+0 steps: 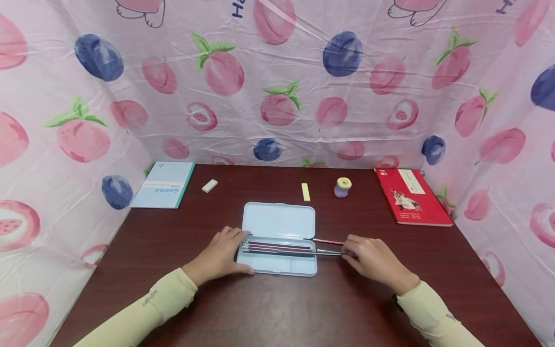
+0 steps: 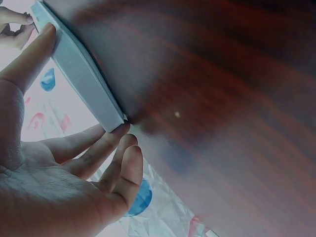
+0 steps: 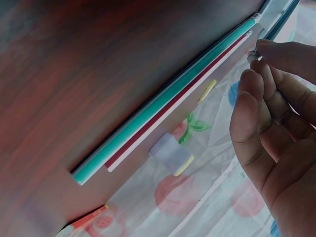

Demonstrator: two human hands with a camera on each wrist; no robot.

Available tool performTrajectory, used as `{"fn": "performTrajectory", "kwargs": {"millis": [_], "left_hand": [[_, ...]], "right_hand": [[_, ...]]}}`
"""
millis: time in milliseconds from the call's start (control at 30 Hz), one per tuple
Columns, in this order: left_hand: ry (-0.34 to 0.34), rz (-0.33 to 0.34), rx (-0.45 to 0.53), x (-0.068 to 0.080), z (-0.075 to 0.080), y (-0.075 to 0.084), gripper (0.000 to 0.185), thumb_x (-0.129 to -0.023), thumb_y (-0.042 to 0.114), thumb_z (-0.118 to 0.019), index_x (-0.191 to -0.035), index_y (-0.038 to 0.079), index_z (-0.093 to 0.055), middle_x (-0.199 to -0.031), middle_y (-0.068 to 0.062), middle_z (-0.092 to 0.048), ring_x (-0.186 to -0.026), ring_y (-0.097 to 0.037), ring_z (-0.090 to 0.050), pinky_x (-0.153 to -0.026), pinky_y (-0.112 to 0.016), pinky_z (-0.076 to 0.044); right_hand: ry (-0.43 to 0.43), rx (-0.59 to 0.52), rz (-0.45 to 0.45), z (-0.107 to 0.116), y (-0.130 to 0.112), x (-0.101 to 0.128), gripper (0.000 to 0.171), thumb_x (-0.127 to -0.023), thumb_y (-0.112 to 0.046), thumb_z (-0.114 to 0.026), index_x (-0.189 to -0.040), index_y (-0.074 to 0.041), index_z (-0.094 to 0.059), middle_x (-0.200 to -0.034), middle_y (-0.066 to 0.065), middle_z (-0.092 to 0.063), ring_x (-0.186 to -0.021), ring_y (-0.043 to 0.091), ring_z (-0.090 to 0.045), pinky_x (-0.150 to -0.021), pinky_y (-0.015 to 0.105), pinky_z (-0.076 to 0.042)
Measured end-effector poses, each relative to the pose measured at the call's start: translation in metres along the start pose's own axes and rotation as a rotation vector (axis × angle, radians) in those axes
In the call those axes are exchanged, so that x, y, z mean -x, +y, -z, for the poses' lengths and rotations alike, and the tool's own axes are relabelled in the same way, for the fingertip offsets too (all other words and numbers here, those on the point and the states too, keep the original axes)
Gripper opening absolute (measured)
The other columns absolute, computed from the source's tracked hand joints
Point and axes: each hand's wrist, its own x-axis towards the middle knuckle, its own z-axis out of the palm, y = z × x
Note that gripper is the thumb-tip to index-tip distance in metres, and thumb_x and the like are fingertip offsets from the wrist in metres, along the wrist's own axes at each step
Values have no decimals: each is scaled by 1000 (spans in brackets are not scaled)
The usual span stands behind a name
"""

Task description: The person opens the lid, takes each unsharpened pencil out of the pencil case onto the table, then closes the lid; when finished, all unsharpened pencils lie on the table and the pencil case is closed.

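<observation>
At the middle of the dark reddish-brown wooden table lies an open pale blue plastic pencil case, its lid folded back flat toward the far edge and its tray nearest the person. Several thin pencils and pens lie lengthwise across the tray, their ends sticking out past the case's right side. The left hand rests against the case's left end, with straight fingers pressed along its side and thumb on the near edge; the left wrist view shows the fingertips touching the case corner, holding it steady rather than curled round it. The right hand is just beside the right end of the case, its fingertips pinching the protruding tips of the pencils. Farther back on the table, well apart from the hands, sit a small white eraser, a pale yellow rectangular eraser and a little lilac bottle with a yellow cap. A light blue notebook lies at the far left corner and a red book with a white label at the far right. Pink cloth printed with peaches and blueberries hangs round three sides.
</observation>
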Motion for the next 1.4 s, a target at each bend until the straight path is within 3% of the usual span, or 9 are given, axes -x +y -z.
{"fn": "performTrajectory", "kwargs": {"millis": [267,567,1067,1400], "left_hand": [[2,-12,2,0,0,-1,99,-74,57,-94,-151,9,-56,-143,-11,-63,-130,-29,-53,-117,-54,-42],[4,-14,-1,0,-1,-1,99,-74,57,-94,-151,9,-56,-142,-10,-64,-127,-28,-53,-115,-52,-43],[7,-15,2,1,-1,-1,99,-74,56,-95,-151,9,-56,-143,-11,-64,-129,-29,-53,-116,-53,-43],[11,-11,1,1,-1,0,98,-74,56,-95,-151,8,-56,-143,-11,-63,-128,-29,-53,-115,-53,-43]], "right_hand": [[22,-6,-11,2,7,9,26,-76,-16,-97,-93,-20,-77,-87,-9,-71,-70,1,-66,-70,27,-62],[57,-4,4,4,16,20,26,-75,-13,-96,-90,-20,-75,-84,-11,-68,-67,-4,-58,-64,23,-57],[33,8,-58,7,28,34,27,-75,-15,-97,-91,-23,-77,-86,-13,-70,-70,-2,-64,-67,26,-59],[39,17,-74,9,37,47,28,-74,-16,-98,-89,-25,-76,-86,-15,-68,-70,-4,-60,-65,28,-59]]}}
